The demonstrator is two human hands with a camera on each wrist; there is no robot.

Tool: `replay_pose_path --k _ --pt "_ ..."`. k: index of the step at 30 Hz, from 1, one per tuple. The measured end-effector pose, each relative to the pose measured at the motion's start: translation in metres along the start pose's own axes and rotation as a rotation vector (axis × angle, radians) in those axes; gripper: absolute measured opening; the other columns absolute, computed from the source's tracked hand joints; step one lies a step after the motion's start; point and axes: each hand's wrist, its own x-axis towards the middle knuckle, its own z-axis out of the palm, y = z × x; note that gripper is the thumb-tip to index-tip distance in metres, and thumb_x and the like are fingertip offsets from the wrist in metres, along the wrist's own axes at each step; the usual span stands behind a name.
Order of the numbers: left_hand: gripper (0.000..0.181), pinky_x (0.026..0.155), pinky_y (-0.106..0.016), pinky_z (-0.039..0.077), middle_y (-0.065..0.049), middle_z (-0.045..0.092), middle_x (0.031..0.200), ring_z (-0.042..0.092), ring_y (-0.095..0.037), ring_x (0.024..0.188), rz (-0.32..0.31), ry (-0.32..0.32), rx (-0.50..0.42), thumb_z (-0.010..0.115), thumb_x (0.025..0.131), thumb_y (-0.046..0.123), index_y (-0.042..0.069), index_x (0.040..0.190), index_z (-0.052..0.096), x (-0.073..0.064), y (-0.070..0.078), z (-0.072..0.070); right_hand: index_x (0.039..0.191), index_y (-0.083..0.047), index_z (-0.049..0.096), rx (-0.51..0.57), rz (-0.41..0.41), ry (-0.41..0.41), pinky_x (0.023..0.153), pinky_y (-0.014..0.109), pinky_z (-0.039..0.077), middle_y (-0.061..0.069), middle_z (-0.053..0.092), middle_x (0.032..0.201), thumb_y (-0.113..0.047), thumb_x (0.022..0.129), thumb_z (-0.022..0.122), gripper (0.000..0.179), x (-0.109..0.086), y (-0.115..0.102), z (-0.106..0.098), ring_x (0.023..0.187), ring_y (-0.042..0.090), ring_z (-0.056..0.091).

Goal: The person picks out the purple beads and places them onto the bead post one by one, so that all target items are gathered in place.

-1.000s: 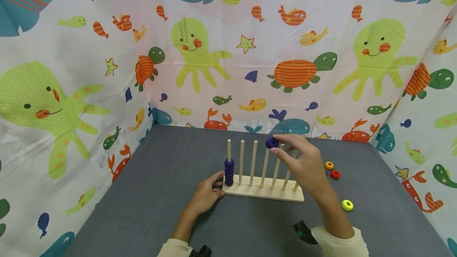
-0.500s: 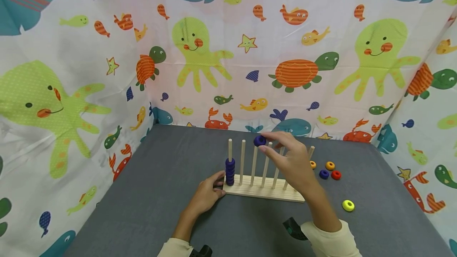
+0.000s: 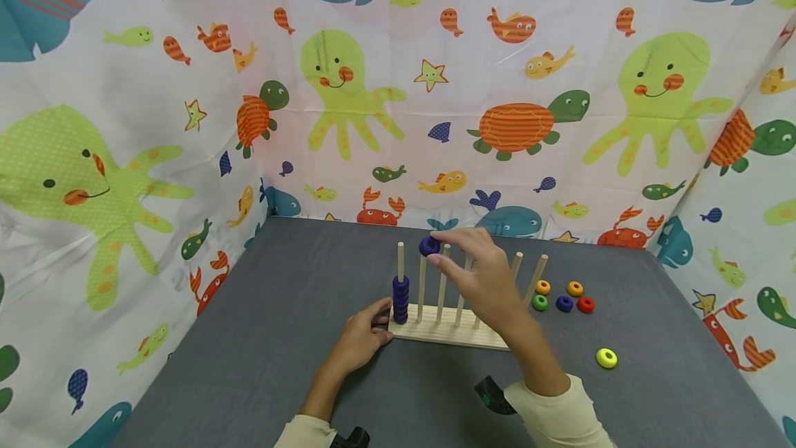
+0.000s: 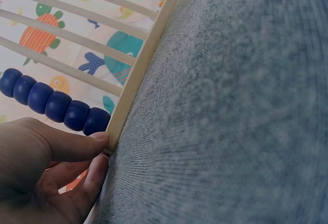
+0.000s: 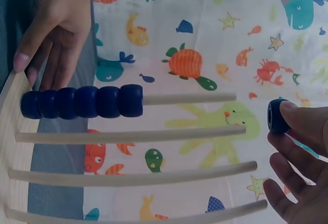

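Observation:
A wooden peg rack with a pale base [image 3: 444, 332] and a row of upright pegs stands on the grey table. Several dark blue beads [image 3: 401, 299] are stacked on its leftmost peg, whose upper part is bare. My left hand [image 3: 358, 339] pinches the base's left end, thumb [image 4: 84, 146] against the board. Between thumb and fingertip, my right hand [image 3: 484, 278] holds another blue bead [image 5: 277, 116], its hole facing the pegs. That bead is near the top of the second peg, apart from the stack. My right hand hides parts of the right-hand pegs.
Right of the rack lie loose beads: two orange beads [image 3: 575, 289], a green bead [image 3: 539, 303], a blue bead [image 3: 564, 304] and a red bead [image 3: 585, 305]. A yellow bead [image 3: 606, 358] lies nearer the front. A sea-animal cloth [image 3: 435, 123] hangs around the table.
My right hand has carried the blue bead leftward above the pegs, uncovering the green bead and pegs on the right. The left hand stays at the base.

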Motion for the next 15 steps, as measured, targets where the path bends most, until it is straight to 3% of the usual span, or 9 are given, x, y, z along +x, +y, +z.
replay_pose_path --k 8,15 --pt "0.066 0.093 -0.039 0.062 -0.024 0.060 0.149 0.070 -0.036 0.120 0.008 0.000 -0.005 0.070 0.092 -0.008 0.000 0.155 0.051 0.000 0.002 -0.001 0.133 -0.013 0.075 0.024 -0.025 -0.020 0.106 0.052 0.052 0.004 0.073 0.130 -0.014 0.095 0.080 0.038 0.007 -0.001 0.014 0.124 0.025 0.058" --pt "0.066 0.092 -0.040 0.063 -0.026 0.059 0.149 0.071 -0.038 0.119 0.009 -0.009 -0.015 0.070 0.092 -0.008 -0.002 0.155 0.050 -0.001 0.002 -0.002 0.134 -0.013 0.074 -0.020 -0.012 -0.053 0.115 0.058 0.046 0.005 0.072 0.133 -0.018 0.097 0.079 0.037 0.010 -0.001 0.023 0.126 0.027 0.059"
